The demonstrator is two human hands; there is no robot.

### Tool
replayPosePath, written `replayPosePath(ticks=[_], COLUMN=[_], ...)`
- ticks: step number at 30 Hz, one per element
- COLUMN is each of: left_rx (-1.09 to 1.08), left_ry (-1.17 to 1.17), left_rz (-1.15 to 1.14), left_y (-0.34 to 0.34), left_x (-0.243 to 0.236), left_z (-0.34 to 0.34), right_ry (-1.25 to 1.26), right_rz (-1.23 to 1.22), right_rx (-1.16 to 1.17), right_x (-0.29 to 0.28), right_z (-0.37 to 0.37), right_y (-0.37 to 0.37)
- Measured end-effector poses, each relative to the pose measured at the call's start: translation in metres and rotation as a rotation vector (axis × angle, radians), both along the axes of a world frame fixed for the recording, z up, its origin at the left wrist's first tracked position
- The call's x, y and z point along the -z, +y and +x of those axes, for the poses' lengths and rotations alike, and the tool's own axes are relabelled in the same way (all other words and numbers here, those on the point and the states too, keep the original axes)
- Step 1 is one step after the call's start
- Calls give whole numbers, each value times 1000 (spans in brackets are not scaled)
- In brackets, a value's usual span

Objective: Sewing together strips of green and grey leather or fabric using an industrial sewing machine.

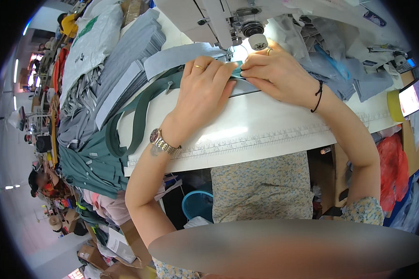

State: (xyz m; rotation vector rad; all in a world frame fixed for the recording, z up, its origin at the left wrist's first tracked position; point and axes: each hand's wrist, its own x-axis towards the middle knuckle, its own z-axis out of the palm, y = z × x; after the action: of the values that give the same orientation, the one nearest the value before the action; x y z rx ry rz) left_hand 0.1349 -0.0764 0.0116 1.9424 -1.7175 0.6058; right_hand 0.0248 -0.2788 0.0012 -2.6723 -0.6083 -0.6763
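My left hand [205,88] has its fingers bent and close together on a green fabric strip [139,97], just left of the sewing machine's presser foot [229,54]. My right hand [281,74] pinches the green fabric [237,67] with thumb and fingertips at the right of the foot. The machine head [195,18] hangs over both hands, its lamp lighting the needle area. Beside my left fingers a small metal piece [170,84] lies on the strip. A pale grey-blue panel [172,58] lies behind the strip on the white worktop [237,125], which has a printed ruler edge.
Grey cut-fabric stacks [135,51], a white plastic bag [91,51] and green pieces [91,165] crowd the left. At right are more grey fabric [368,79], a lit phone [412,98] and red plastic [391,172]. A blue basket [195,204] is below. Co-workers [43,181] are at far left.
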Motion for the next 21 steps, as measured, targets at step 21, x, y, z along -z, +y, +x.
replayPosePath(ticks=[21], left_rx=[-49], left_ry=[336], left_rz=[54], left_y=[4], left_x=[6], left_z=[-4], right_ry=[48], right_rz=[56], right_rx=[14], right_x=[1], right_z=[-2], right_y=[3])
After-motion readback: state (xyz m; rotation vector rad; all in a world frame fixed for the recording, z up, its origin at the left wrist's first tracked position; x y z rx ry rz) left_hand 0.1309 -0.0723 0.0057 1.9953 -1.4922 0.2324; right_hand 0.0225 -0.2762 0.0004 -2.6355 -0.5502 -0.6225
